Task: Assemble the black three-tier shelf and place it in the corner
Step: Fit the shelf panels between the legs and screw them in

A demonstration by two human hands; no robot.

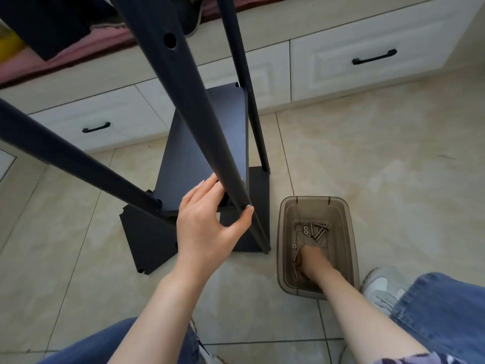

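The black shelf frame stands on the tiled floor in front of me. Its bottom board (147, 240) lies on the floor, a second board (199, 143) sits above it, and black poles rise toward the camera. My left hand (207, 222) grips the front pole (204, 132) low down, thumb on the right side and fingers on the left. My right hand (312, 261) reaches down into a smoky transparent plastic bin (286, 219) holding several metal bolts (316, 229). Its fingers are down among the bolts at the near end; the grasp is hidden.
White drawer fronts with black handles (374, 57) run along the back under a ledge with pink fabric (52, 59). My jeans-clad knees and a grey-white shoe (380, 285) sit at the bottom. Open tile floor (393, 166) lies to the right.
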